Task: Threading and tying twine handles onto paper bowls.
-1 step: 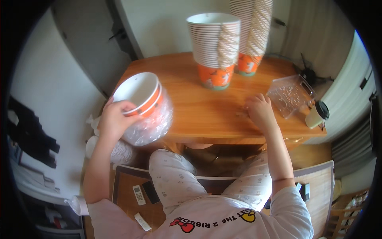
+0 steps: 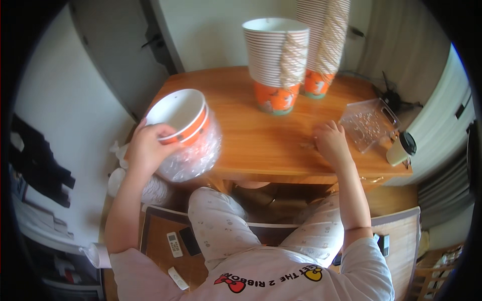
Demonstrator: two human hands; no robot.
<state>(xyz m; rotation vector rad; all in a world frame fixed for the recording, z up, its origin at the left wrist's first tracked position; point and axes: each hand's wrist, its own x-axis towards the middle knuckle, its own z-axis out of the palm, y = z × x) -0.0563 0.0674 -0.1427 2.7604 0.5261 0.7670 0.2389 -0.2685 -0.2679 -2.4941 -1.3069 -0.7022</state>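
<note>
Fingers [image 2: 164, 130] of the left hand [image 2: 144, 150] pinch the near left rim of round white-and-orange paper buckets [image 2: 183, 108], nested together with two rims showing, the thumb lying along the outside. Crinkled clear plastic film [image 2: 198, 158] wraps their lower part. The buckets tilt at the near left edge of an orange-brown wooden table [image 2: 241, 145]; whether they rest on it cannot be told.

The right hand [image 2: 331, 141], fingers curled downward, is over the right part of the table; blur hides whether it grasps anything.

Just right of it lies a clear plastic tray [image 2: 365, 143] with a handle slot and small scattered bits inside. Nearer, at the table's right edge, stands a cream cup [image 2: 396, 154] with a black lid [image 2: 408, 144].

Farther off stands a tall stack of white paper buckets with an orange base [image 2: 271, 55], beige criss-crossed cord [image 2: 291, 62] down its right side. Behind it, to the right, a second, similar stack [image 2: 317, 42] runs out of view at the top.
</note>
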